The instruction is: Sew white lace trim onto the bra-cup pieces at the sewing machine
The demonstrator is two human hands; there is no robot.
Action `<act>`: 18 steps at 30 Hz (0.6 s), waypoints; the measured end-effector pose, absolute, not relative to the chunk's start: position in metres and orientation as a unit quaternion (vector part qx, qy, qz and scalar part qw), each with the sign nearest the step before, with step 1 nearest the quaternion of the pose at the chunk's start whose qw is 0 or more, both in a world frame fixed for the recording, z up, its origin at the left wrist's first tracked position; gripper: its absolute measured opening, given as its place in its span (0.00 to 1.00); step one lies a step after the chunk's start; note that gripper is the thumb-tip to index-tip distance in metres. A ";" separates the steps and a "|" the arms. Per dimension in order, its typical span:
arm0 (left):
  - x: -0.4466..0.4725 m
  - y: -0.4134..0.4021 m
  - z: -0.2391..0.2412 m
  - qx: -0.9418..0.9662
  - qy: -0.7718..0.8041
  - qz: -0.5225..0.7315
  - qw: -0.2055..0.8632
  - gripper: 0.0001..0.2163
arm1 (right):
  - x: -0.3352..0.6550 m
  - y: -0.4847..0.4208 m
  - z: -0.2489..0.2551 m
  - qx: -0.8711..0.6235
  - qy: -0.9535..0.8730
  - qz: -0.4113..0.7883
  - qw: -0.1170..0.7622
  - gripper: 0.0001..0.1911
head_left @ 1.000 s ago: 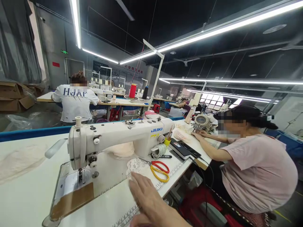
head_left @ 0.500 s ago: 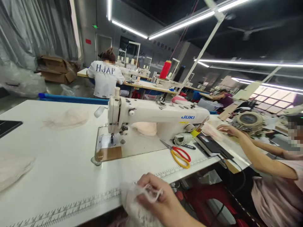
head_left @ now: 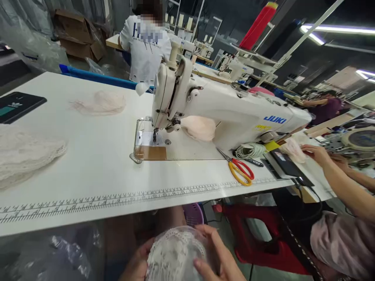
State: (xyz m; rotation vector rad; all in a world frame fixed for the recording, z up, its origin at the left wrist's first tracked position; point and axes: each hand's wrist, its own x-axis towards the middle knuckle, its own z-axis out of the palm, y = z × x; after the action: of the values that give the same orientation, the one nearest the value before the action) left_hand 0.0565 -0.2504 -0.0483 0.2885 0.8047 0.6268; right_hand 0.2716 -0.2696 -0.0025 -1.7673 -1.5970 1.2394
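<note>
Low in the view, below the table's front edge, a white lace piece (head_left: 172, 255) with a scalloped rim is spread between my hands. My left hand (head_left: 137, 262) grips its left edge, fingers partly hidden behind it. On the other side, my right hand (head_left: 219, 253) has its thumb on the face of the lace and its fingers behind the edge. Above them stands a white JUKI sewing machine (head_left: 231, 101) with peach fabric (head_left: 202, 128) under its arm. Red-and-yellow scissors (head_left: 240, 171) lie on the table to the right.
On the white table (head_left: 96, 156) are a stack of cream lace (head_left: 26, 156), a peach piece (head_left: 102, 102), a dark phone (head_left: 20, 106) and a printed ruler strip (head_left: 125, 199). Coiled cord (head_left: 250, 150) lies by the scissors. A co-worker's arm (head_left: 336, 171) reaches over fabric at right.
The view has tilted down. My right hand has brought the lace from the table's edge to below it, and my left hand has come into view holding its other side.
</note>
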 end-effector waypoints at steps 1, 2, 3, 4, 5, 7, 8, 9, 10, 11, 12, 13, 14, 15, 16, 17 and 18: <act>0.057 -0.253 -0.049 0.129 0.385 0.292 0.866 0.12 | 0.268 -0.266 0.003 -0.617 -0.614 0.449 0.198 0.27; 0.058 -0.257 -0.050 0.121 0.385 0.285 0.870 0.13 | 0.262 -0.261 0.010 -0.587 -0.649 0.451 0.176 0.29; 0.059 -0.260 -0.050 0.113 0.382 0.278 0.874 0.14 | 0.256 -0.254 0.015 -0.555 -0.676 0.461 0.150 0.30; 0.060 -0.263 -0.050 0.106 0.380 0.273 0.877 0.16 | 0.249 -0.248 0.019 -0.521 -0.701 0.469 0.134 0.30; 0.061 -0.266 -0.051 0.102 0.381 0.271 0.878 0.17 | 0.242 -0.241 0.021 -0.480 -0.726 0.478 0.117 0.25; 0.060 -0.270 -0.051 0.105 0.392 0.275 0.872 0.19 | 0.230 -0.232 0.021 -0.433 -0.753 0.482 0.117 0.12; 0.058 -0.271 -0.050 0.115 0.401 0.278 0.865 0.19 | 0.226 -0.229 0.021 -0.422 -0.756 0.485 0.123 0.07; 0.056 -0.270 -0.049 0.130 0.412 0.277 0.858 0.20 | 0.224 -0.227 0.021 -0.418 -0.756 0.486 0.133 0.04; 0.052 -0.269 -0.048 0.149 0.423 0.273 0.851 0.20 | 0.224 -0.226 0.021 -0.415 -0.756 0.486 0.141 0.03; 0.048 -0.266 -0.046 0.172 0.433 0.269 0.843 0.20 | 0.224 -0.225 0.023 -0.410 -0.757 0.487 0.147 0.02; 0.045 -0.263 -0.044 0.198 0.441 0.267 0.833 0.21 | 0.225 -0.225 0.026 -0.398 -0.761 0.489 0.150 0.02; 0.041 -0.259 -0.041 0.227 0.447 0.270 0.822 0.21 | 0.226 -0.224 0.029 -0.377 -0.766 0.496 0.154 0.04; 0.038 -0.254 -0.039 0.254 0.449 0.275 0.812 0.21 | 0.227 -0.222 0.033 -0.347 -0.770 0.512 0.155 0.06; 0.035 -0.250 -0.036 0.279 0.447 0.280 0.802 0.20 | 0.228 -0.221 0.036 -0.312 -0.770 0.535 0.151 0.08; 0.032 -0.246 -0.034 0.303 0.444 0.283 0.794 0.20 | 0.228 -0.219 0.037 -0.283 -0.767 0.557 0.142 0.10; 0.030 -0.243 -0.032 0.324 0.440 0.279 0.789 0.19 | 0.227 -0.217 0.038 -0.272 -0.765 0.569 0.131 0.11; 0.029 -0.241 -0.031 0.340 0.440 0.269 0.786 0.19 | 0.225 -0.216 0.037 -0.284 -0.766 0.564 0.120 0.12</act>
State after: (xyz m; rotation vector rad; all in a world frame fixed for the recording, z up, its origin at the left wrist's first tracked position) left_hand 0.0286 -0.2414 -0.0307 0.7338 0.9483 0.5804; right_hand 0.2246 -0.2158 0.0370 -0.8292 -2.2389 1.6465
